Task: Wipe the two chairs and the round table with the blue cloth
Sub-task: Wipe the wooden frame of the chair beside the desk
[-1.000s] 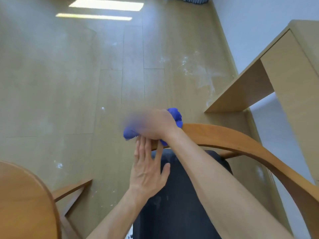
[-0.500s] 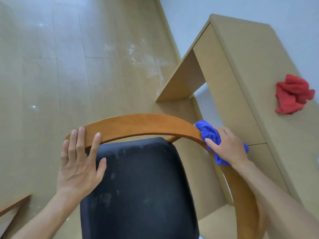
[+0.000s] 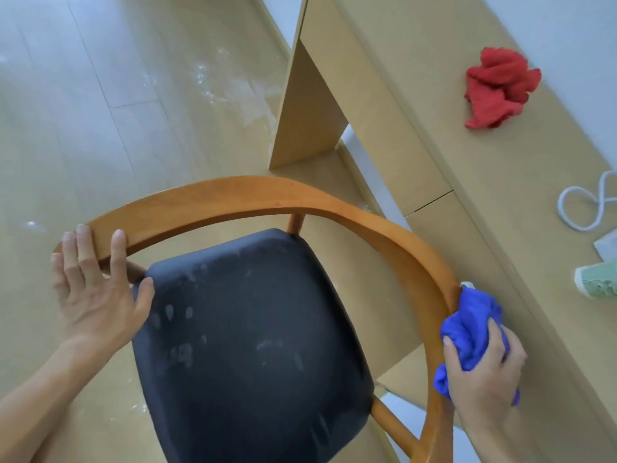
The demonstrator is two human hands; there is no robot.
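1. While the curved wooden rail is being wiped, the person should keep the chair [image 3: 253, 329] braced and drag the cloth along the full arc with steady pressure, top face and edges alike; judgement only.
2. Chair: orange-brown bentwood rail [image 3: 233, 195] wrapping a dark padded seat [image 3: 247, 345]; seat shows pale smears and finger marks, so it likely needs a pass too.
3. Left hand [image 3: 90, 295] lies flat, fingers spread over the rail's left end, thumb on the seat edge, steadying, not gripping.
4. Right hand [image 3: 484, 379] is clenched around the blue cloth [image 3: 470, 329], pressed to the rail's right side.
5. Cloth: bunched, bright blue, touching the rail's outer edge, just beside the desk [image 3: 434, 162].
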